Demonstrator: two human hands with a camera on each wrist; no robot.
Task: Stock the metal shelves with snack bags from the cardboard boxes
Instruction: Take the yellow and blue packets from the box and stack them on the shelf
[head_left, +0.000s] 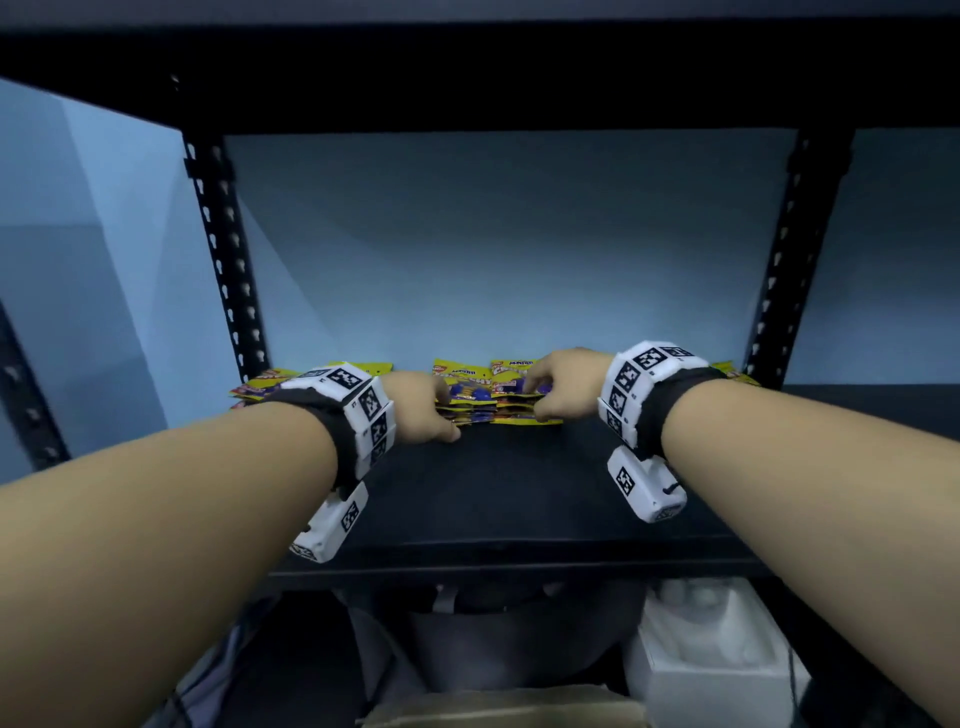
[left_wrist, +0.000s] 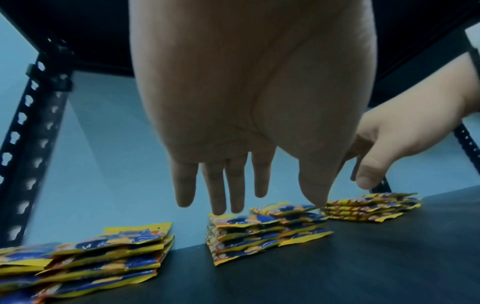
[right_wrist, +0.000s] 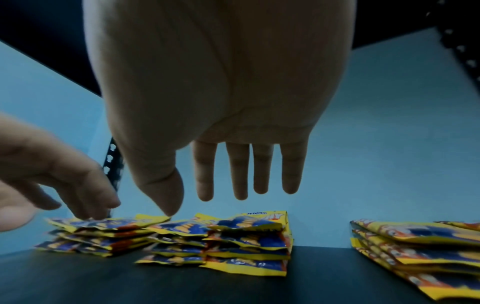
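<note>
Both hands over middle bag stacks (head_left: 491, 397) at back of black shelf (head_left: 493, 493). Left hand (head_left: 422, 408) fingers straight, tips just above or brushing top bag, not gripping. Right hand (head_left: 563, 382) same deal, fingers loose, thumb tip on top bag edge. More stacks left (left_wrist: 85, 261) and right (right_wrist: 420, 248). Cardboard box (head_left: 498, 712) down below.

Dim, bluish light throughout; deep shadow under the upper shelf (head_left: 467, 78). Wide-angle bending at the edges. Motion blur on the snack bags (left_wrist: 259, 232) and hands (right_wrist: 207, 102), soft and grainy up close.
</note>
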